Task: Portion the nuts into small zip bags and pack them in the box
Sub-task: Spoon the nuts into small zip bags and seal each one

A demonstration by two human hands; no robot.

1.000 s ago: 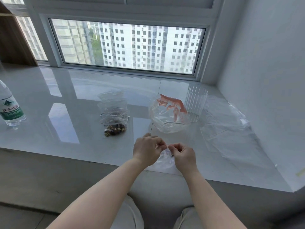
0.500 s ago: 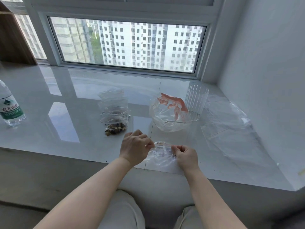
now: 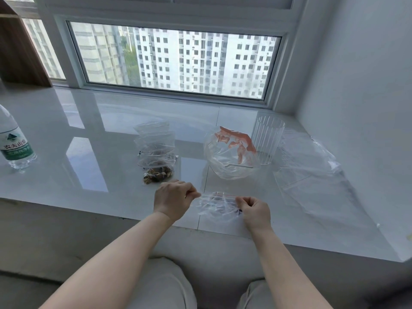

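Low in the centre of the frame, both hands pinch a small zip bag (image 3: 217, 205) by its top corners: left hand (image 3: 174, 202), right hand (image 3: 254, 211). Filled bags (image 3: 156, 157) lie above-left on the desk (image 3: 66, 134). Pulling unevenly could tear the seal, I'd judge.

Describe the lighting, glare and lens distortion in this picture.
Head view: daylight from the window behind; bright window reflections glare on the glossy sill; wide-angle lens bows the frame edges; the clear zip bag between both hands is faint against the sill.
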